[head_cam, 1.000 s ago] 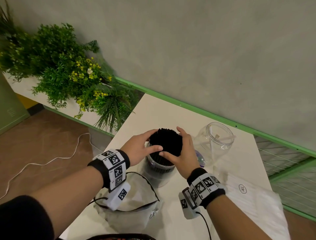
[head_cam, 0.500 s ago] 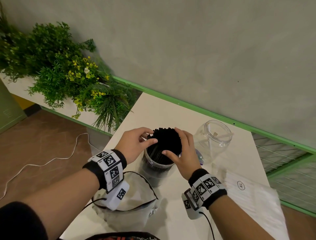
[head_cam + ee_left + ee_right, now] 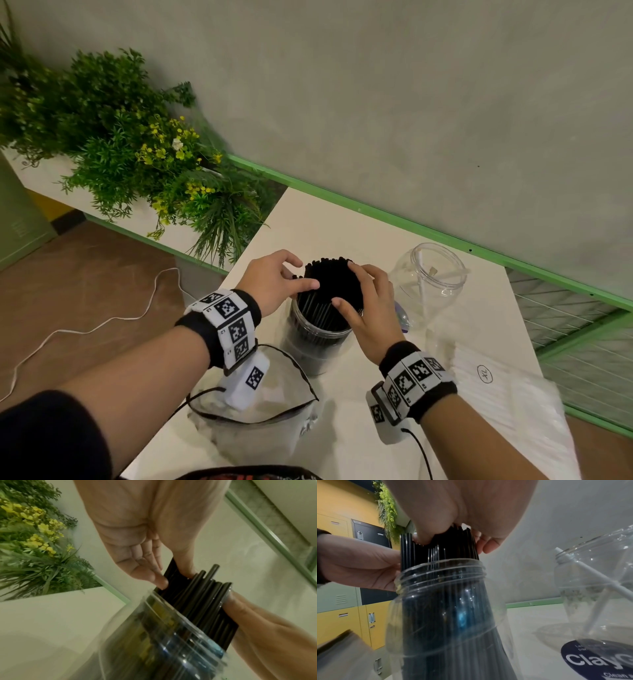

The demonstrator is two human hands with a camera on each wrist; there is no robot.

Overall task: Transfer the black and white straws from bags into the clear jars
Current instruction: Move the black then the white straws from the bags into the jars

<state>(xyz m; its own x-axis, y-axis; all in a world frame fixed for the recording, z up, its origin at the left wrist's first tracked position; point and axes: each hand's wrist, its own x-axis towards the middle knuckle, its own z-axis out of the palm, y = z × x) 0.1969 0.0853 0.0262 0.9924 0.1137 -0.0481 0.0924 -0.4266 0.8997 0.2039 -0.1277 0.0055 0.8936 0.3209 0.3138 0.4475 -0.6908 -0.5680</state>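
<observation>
Head view: black straws [image 3: 334,281] fill near jar [image 3: 317,337]; far jar [image 3: 433,284] holds one white straw [image 3: 594,574].

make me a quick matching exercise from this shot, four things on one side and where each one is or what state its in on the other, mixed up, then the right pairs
Things:
1. black straws
2. second clear jar
3. empty clear bag
4. bag of white straws

States or places:
A. lying flat on the table by the right wrist
B. standing bundled in a jar, gripped by the left hand and right hand
C. holds just one white straw
D. slumped open under the left wrist

Pairs: 1-B, 2-C, 3-D, 4-A
</observation>
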